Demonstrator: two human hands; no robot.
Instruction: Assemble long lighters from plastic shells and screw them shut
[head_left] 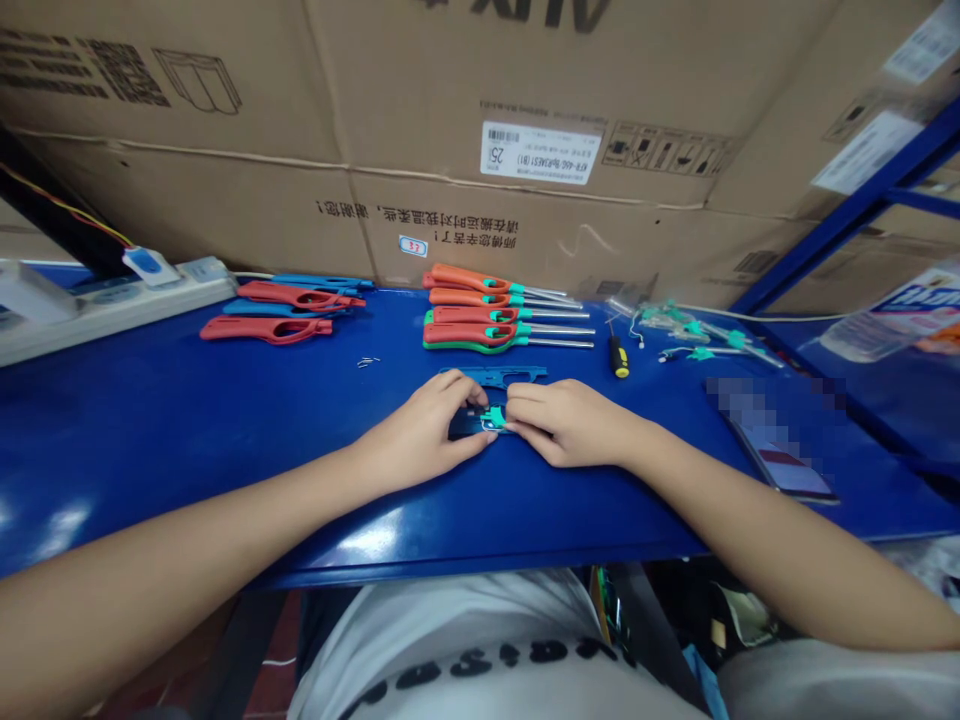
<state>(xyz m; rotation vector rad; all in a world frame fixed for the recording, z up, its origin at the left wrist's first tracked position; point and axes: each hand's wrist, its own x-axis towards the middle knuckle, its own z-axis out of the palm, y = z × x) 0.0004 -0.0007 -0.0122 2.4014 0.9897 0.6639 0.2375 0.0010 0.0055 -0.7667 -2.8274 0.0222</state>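
Observation:
Both my hands meet at the middle of the blue table, over a blue lighter shell half with a green lighter mechanism (pixel 493 418) in it. My left hand (pixel 424 425) pinches the left end of this piece between thumb and fingers. From the other side, the fingertips of my right hand (pixel 559 420) close on the mechanism's right end. A thin white wire shows along it. The fingers cover most of the shell. Just behind them lies another blue shell half (pixel 499 376), which neither hand clearly holds.
Assembled gas lighters (pixel 480 335) lie in a stack at the back. Red and blue shell halves (pixel 270 329) are at the left. Small screws (pixel 367 362), a screwdriver (pixel 618 356), green mechanisms (pixel 701 335) and a phone (pixel 780 440) lie about. A power strip (pixel 120 305) and cardboard boxes (pixel 420 120) border the table.

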